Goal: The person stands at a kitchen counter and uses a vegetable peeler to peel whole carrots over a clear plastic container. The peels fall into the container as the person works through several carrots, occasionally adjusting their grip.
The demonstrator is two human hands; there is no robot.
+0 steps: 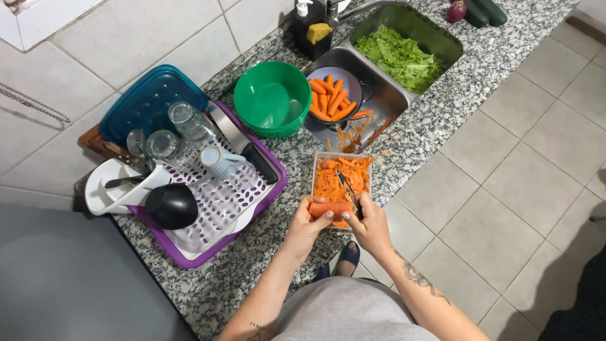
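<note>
Orange and peeled, a stubby carrot point(329, 208) lies crosswise in the gripping left hand point(307, 228) above a white rectangular tray of shavings point(319, 165), the right hand point(371, 228) closed on a metal peeler point(348, 190).

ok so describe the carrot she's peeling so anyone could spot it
Start at the granite counter and find the white tray of orange peelings at its front edge. The carrot lies over it in the left hand, the only whole one outside the sink.
</note>
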